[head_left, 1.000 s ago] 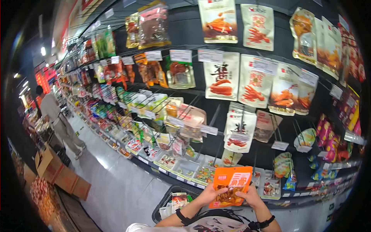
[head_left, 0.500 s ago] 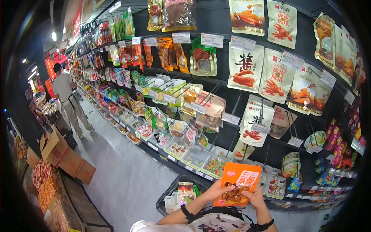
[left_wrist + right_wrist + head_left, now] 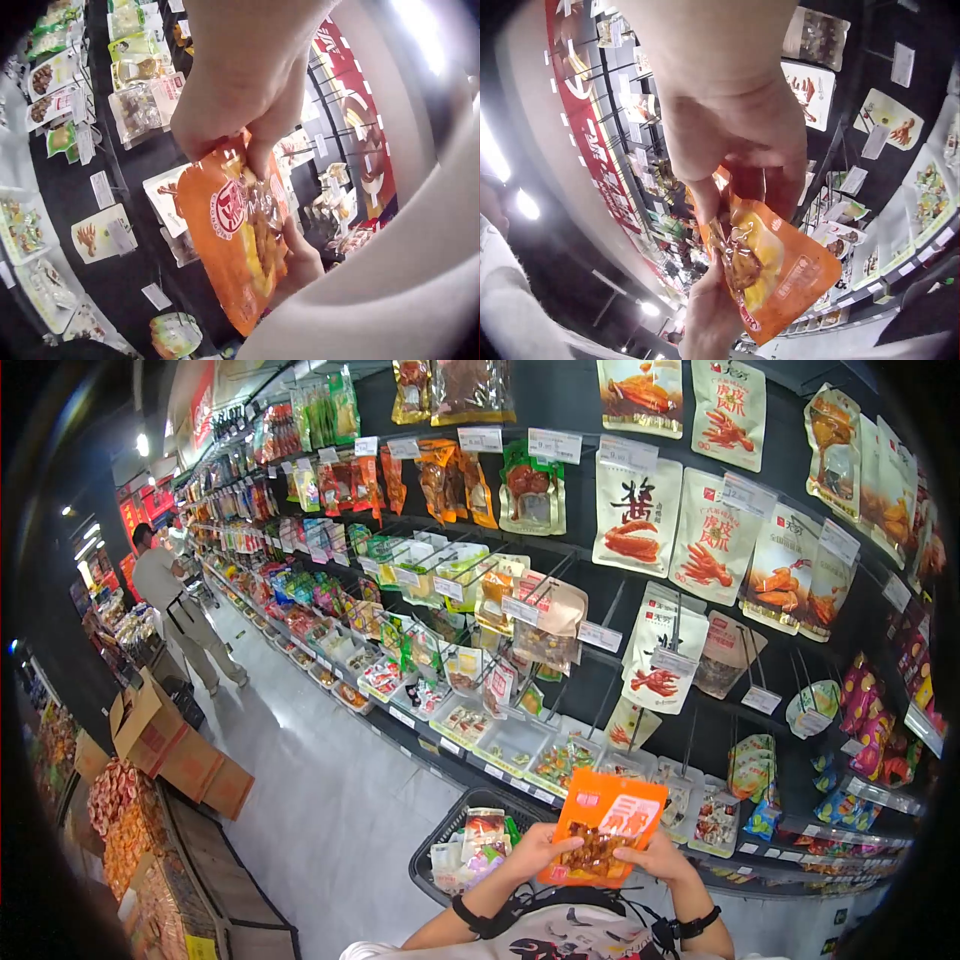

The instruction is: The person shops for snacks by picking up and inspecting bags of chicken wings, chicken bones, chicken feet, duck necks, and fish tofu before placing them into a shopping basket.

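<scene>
Both hands hold an orange snack bag (image 3: 607, 822) with a clear lower window, low in the head view before the shelves. The left hand (image 3: 536, 852) grips its left edge, thumb on the front; the right hand (image 3: 660, 857) pinches the right side the same way. The left wrist view shows the left hand (image 3: 244, 82) on one side of the bag (image 3: 217, 240). In the right wrist view, the right hand (image 3: 731, 127) has its thumb on the bag (image 3: 799, 281) and fingers behind it. Just left of the hands is a black basket (image 3: 424, 865) with several packets inside.
Shelves of hanging packets (image 3: 628, 520) with price tags curve along the front and right, trays (image 3: 515, 740) below. At the left are cardboard boxes (image 3: 180, 755), a bin of wrapped goods (image 3: 130, 830) and a person (image 3: 165, 590) standing in the aisle.
The head view has turned, so the shelves and aisle sit farther right than a second ago. Both hands keep hold of the orange bag, now slightly higher in view than half a second ago.
</scene>
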`<action>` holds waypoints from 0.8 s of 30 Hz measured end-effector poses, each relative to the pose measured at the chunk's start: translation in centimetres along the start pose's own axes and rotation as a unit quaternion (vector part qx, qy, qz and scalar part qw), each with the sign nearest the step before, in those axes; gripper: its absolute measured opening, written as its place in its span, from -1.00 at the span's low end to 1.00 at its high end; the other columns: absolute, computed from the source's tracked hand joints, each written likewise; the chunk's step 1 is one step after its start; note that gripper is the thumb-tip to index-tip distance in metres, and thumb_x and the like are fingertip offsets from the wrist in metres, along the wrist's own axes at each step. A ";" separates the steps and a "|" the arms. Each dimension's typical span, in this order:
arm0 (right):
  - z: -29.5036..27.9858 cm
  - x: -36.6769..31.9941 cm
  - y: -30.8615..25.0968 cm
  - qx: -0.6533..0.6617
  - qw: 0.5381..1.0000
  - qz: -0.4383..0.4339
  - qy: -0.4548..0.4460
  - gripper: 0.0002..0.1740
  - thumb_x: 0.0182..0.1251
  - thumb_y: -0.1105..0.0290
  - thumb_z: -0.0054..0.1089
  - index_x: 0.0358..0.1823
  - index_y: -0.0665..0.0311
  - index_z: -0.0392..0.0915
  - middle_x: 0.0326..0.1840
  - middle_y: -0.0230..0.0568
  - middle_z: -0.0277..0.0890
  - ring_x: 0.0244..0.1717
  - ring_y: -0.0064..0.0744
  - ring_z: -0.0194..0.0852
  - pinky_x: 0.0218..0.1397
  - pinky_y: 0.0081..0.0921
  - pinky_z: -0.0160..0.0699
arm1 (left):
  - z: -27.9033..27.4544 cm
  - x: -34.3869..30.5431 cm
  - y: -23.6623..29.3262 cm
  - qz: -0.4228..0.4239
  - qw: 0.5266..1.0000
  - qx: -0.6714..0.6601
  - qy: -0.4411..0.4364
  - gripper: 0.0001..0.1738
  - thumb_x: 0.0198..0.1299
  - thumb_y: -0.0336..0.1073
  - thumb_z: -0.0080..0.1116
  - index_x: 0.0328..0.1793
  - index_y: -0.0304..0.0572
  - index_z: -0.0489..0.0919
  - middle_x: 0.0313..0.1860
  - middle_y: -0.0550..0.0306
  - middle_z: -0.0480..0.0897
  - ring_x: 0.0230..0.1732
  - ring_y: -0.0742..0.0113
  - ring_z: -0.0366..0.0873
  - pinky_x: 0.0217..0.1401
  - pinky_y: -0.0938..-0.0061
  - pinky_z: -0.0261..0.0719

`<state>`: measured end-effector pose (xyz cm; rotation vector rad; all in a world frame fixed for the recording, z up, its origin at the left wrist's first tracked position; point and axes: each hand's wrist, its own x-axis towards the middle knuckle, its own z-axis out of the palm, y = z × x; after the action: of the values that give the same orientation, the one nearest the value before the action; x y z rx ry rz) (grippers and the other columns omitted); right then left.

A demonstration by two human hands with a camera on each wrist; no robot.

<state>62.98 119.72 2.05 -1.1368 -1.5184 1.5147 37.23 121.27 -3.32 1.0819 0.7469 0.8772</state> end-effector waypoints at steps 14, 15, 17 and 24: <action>1.0 -22.3 7.9 0.107 0.988 -0.035 0.105 -0.42 0.36 0.42 0.40 0.37 0.35 0.44 0.26 -0.30 0.55 0.28 -0.46 0.48 0.38 -0.36 0.45 | 16.0 -10.8 -0.9 -0.152 0.968 0.197 -0.023 -0.69 0.37 -0.25 0.33 0.11 -0.29 0.69 -0.14 0.31 0.74 -0.20 0.60 0.58 -0.13 0.57 0.60; 1.3 -22.9 7.6 0.109 0.989 -0.029 0.098 -0.46 0.36 0.44 0.39 0.33 0.36 0.47 0.22 -0.31 0.58 0.23 -0.49 0.50 0.35 -0.39 0.48 | 16.4 -11.6 -2.0 -0.136 0.977 0.164 -0.015 -0.70 0.37 -0.27 0.32 0.11 -0.31 0.68 -0.12 0.28 0.74 -0.18 0.58 0.60 -0.11 0.56 0.61; 2.8 -24.3 8.8 0.168 0.980 -0.013 0.104 -0.54 0.38 0.44 0.37 0.27 0.38 0.54 0.17 -0.32 0.62 0.16 -0.56 0.52 0.29 -0.45 0.50 | 16.7 -13.8 -3.3 -0.142 0.984 0.109 0.001 -0.71 0.38 -0.33 0.28 0.12 -0.36 0.67 -0.07 0.22 0.75 -0.15 0.53 0.64 -0.07 0.53 0.63; 6.7 -24.7 8.1 0.244 0.966 0.082 0.035 -0.63 0.50 0.30 0.26 0.18 0.41 0.61 0.06 -0.33 0.67 0.03 -0.56 0.59 0.16 -0.50 0.57 | 15.6 -20.4 -2.5 -0.135 0.988 0.049 0.061 -0.58 0.33 -0.39 0.30 0.29 -0.38 0.57 0.17 0.14 0.68 0.12 0.44 0.59 0.27 0.42 0.54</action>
<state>66.82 93.82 -3.96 -1.0211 -0.9415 1.8083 41.69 96.18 0.82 0.9912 1.0234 0.6842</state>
